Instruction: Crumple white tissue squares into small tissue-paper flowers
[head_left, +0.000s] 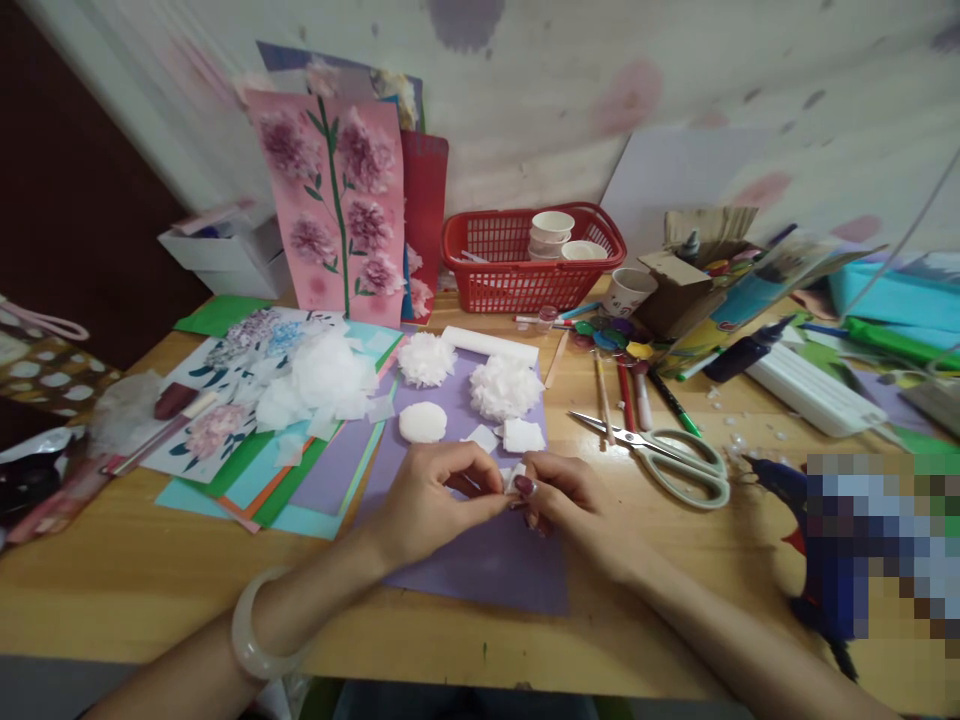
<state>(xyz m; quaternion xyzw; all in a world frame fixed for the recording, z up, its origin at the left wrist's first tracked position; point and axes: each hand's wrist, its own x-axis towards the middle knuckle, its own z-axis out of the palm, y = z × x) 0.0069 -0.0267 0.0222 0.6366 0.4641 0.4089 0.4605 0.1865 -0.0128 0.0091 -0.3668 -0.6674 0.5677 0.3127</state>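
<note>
Between my fingertips is a small piece of white tissue paper (pixel 513 478), pinched from both sides. My left hand (pixel 442 490) closes on it with thumb and forefinger, and my right hand (pixel 559 495) grips its other side. Both are above a purple sheet of paper (pixel 480 560). Just beyond them lie a small stack of white tissue squares (pixel 523 436) and a white oval disc (pixel 422 422). Two fluffy white paper flowers, one at left (pixel 426 359) and one at right (pixel 506 388), sit farther back, near a white roll (pixel 491 345).
Scissors (pixel 675 465) and a blue glue gun (pixel 806 530) lie to the right. Loose white tissue (pixel 322 375) covers coloured sheets at left. A red basket (pixel 525 270) with paper cups stands at the back, beside a pink flower picture (pixel 337 210). Pens and brushes lie near the scissors.
</note>
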